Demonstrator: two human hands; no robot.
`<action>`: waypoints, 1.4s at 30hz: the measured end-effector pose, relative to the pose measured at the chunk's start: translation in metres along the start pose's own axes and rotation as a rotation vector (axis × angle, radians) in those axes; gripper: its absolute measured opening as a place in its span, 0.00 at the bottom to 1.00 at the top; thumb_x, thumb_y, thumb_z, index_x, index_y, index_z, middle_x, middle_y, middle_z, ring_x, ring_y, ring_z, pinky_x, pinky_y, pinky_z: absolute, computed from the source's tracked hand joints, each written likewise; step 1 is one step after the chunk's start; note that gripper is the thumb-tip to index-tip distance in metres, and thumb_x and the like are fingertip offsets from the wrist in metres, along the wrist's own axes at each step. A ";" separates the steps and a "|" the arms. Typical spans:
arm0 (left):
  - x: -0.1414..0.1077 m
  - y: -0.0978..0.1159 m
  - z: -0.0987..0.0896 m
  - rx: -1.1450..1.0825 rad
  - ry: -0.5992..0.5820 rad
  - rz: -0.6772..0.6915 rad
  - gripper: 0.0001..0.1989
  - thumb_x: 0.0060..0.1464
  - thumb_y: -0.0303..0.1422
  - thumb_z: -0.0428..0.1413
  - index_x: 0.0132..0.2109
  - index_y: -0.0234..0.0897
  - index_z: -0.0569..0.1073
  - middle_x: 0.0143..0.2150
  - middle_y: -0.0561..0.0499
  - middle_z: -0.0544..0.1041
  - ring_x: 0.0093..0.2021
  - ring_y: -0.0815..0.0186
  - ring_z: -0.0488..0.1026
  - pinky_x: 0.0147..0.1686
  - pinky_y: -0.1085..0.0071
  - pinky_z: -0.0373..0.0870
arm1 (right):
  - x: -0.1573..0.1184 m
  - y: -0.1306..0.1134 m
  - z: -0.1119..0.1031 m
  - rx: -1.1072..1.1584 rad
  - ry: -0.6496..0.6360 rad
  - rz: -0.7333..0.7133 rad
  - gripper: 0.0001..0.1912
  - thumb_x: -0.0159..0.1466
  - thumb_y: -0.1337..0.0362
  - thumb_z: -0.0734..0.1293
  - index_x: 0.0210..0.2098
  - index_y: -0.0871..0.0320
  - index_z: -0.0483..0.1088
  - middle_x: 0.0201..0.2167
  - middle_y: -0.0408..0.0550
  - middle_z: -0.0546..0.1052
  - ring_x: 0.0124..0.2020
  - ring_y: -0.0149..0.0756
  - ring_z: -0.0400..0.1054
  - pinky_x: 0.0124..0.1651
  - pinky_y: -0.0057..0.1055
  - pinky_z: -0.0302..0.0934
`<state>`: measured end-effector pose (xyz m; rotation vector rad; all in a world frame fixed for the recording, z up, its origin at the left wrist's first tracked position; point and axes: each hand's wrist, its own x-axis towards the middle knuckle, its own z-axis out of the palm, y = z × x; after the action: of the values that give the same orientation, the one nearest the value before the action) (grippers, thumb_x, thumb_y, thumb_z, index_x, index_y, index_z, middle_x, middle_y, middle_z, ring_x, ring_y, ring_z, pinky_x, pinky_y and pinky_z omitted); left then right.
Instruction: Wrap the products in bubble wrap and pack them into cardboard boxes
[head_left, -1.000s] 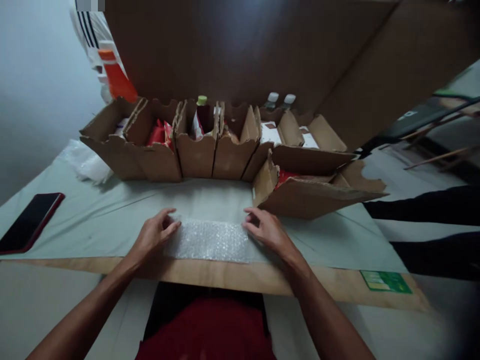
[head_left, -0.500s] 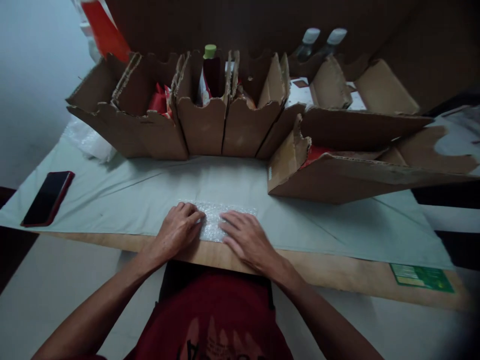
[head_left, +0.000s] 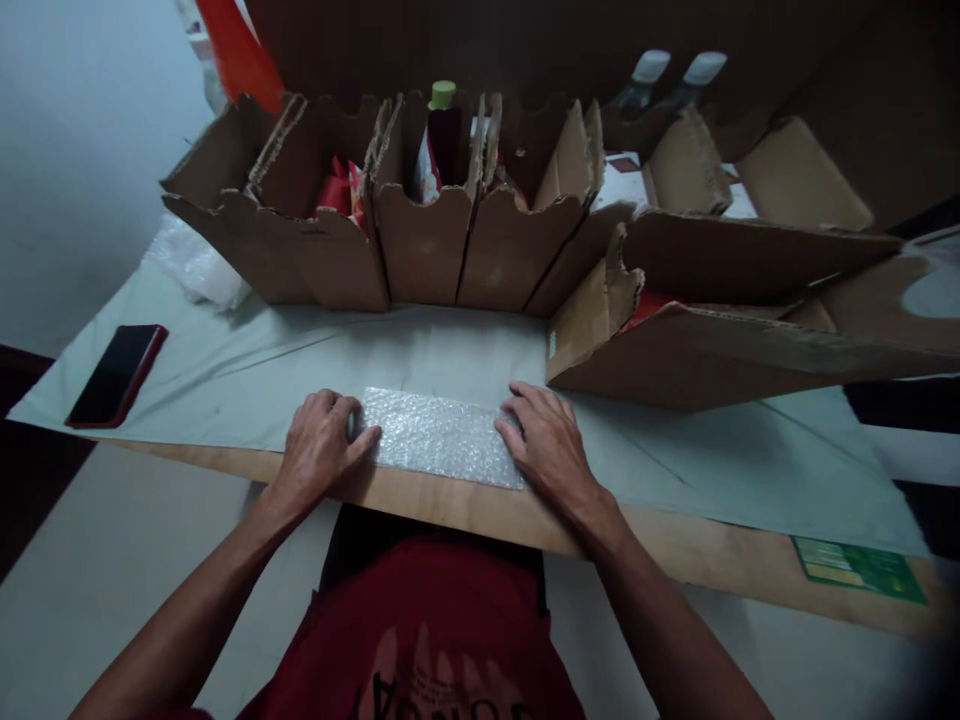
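Note:
A flat strip of bubble wrap lies on the pale cloth along the table's front edge. At its left end rests my left hand, thumb on the wrap and the other fingers loosely bent on the cloth. My right hand is at the right end, its fingers spread and fingertips touching the wrap's edge. Neither hand grasps anything. Between the hands the whole middle of the strip shows.
Cardboard bins holding packets and a green-capped bottle line the back. Another cardboard bin angles forward at right. A phone lies at left, with crumpled plastic behind it. A green packet is at the front right.
My hands have moved apart, the left one leftward and the right one rightward, uncovering more of the bubble wrap. The camera view has shifted slightly.

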<state>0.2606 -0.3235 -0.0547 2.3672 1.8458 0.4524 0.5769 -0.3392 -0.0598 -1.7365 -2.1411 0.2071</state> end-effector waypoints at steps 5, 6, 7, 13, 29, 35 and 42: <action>0.000 0.011 0.007 -0.144 -0.035 0.003 0.02 0.56 0.31 0.56 0.35 0.40 0.73 0.39 0.46 0.75 0.41 0.58 0.72 0.45 0.61 0.71 | -0.019 -0.004 -0.013 0.182 -0.009 0.099 0.08 0.69 0.62 0.64 0.36 0.56 0.72 0.40 0.51 0.81 0.42 0.44 0.74 0.49 0.43 0.64; 0.001 0.013 0.005 -0.174 -0.046 -0.016 0.02 0.56 0.31 0.55 0.35 0.40 0.72 0.38 0.48 0.75 0.38 0.60 0.72 0.43 0.62 0.71 | -0.026 -0.007 -0.017 0.246 -0.016 0.143 0.07 0.69 0.61 0.64 0.38 0.55 0.73 0.36 0.49 0.81 0.38 0.42 0.74 0.47 0.41 0.65; 0.003 0.014 0.002 -0.207 -0.068 -0.044 0.02 0.56 0.31 0.55 0.35 0.40 0.72 0.36 0.49 0.75 0.36 0.62 0.72 0.40 0.64 0.70 | -0.034 -0.011 -0.021 0.320 -0.023 0.185 0.08 0.69 0.60 0.64 0.41 0.55 0.74 0.34 0.47 0.80 0.35 0.40 0.73 0.45 0.39 0.66; 0.044 0.031 -0.023 -0.323 -0.064 -0.005 0.18 0.58 0.32 0.55 0.56 0.38 0.71 0.37 0.52 0.79 0.33 0.65 0.75 0.39 0.68 0.71 | -0.072 -0.037 -0.025 0.778 -0.129 0.319 0.28 0.69 0.58 0.64 0.67 0.53 0.65 0.34 0.44 0.76 0.28 0.30 0.69 0.34 0.29 0.68; -0.056 0.056 -0.004 -0.442 -0.139 0.552 0.33 0.58 0.43 0.64 0.67 0.41 0.65 0.65 0.37 0.71 0.69 0.44 0.63 0.64 0.41 0.65 | -0.071 -0.049 -0.014 1.029 -0.311 0.469 0.18 0.67 0.52 0.66 0.48 0.57 0.77 0.33 0.48 0.81 0.32 0.35 0.76 0.39 0.33 0.71; -0.059 0.068 0.018 -0.499 0.046 0.403 0.17 0.61 0.21 0.52 0.53 0.41 0.75 0.45 0.45 0.82 0.51 0.55 0.78 0.50 0.54 0.74 | -0.077 -0.050 -0.016 1.149 -0.280 0.469 0.21 0.69 0.48 0.65 0.51 0.57 0.74 0.30 0.47 0.79 0.33 0.36 0.76 0.41 0.34 0.72; -0.041 0.066 0.012 -0.645 -0.014 0.147 0.11 0.65 0.31 0.53 0.51 0.40 0.77 0.37 0.48 0.81 0.38 0.61 0.78 0.39 0.63 0.76 | -0.072 -0.039 -0.026 0.747 -0.034 0.258 0.27 0.63 0.61 0.70 0.61 0.50 0.69 0.50 0.52 0.78 0.46 0.40 0.74 0.47 0.37 0.71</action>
<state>0.3165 -0.3786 -0.0557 2.0395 1.2547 0.8844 0.5635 -0.4204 -0.0366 -1.5236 -1.5375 0.9679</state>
